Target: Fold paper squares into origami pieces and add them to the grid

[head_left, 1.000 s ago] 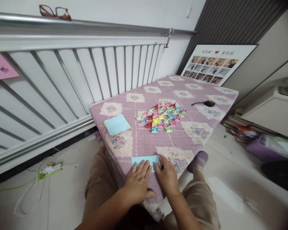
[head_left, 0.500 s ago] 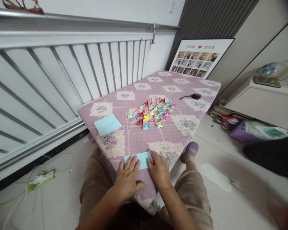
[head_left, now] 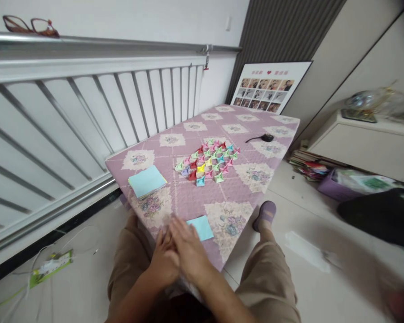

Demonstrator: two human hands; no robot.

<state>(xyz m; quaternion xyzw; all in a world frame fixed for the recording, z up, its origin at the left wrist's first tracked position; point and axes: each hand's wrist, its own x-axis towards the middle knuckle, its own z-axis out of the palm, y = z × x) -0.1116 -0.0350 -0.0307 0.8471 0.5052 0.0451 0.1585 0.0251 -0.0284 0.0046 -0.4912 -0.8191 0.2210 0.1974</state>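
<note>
A folded light blue paper (head_left: 204,228) lies flat near the table's front corner, its left end covered by my right hand. My right hand (head_left: 187,242) rests flat with its fingers stretched forward, pressing down at that end. Directly beside it, touching it, is my left hand (head_left: 164,256), its fingers forward and partly hidden by the right one. Farther back on the left lies a stack of square paper (head_left: 147,181), light blue on top with a yellow edge below. Several small folded paper pieces (head_left: 207,162) in many colours stand grouped at mid-table.
A floral pink cloth covers the table (head_left: 195,202). A black object with a thin tail (head_left: 267,137) lies toward the back right. A white radiator (head_left: 97,112) runs along the left edge, with glasses (head_left: 30,26) above it. A framed photo board (head_left: 271,85) stands behind.
My right hand has slid left across the blue paper to meet my left hand, uncovering the paper's right end. My left hand has shifted slightly left. The camera view has tilted slightly.
</note>
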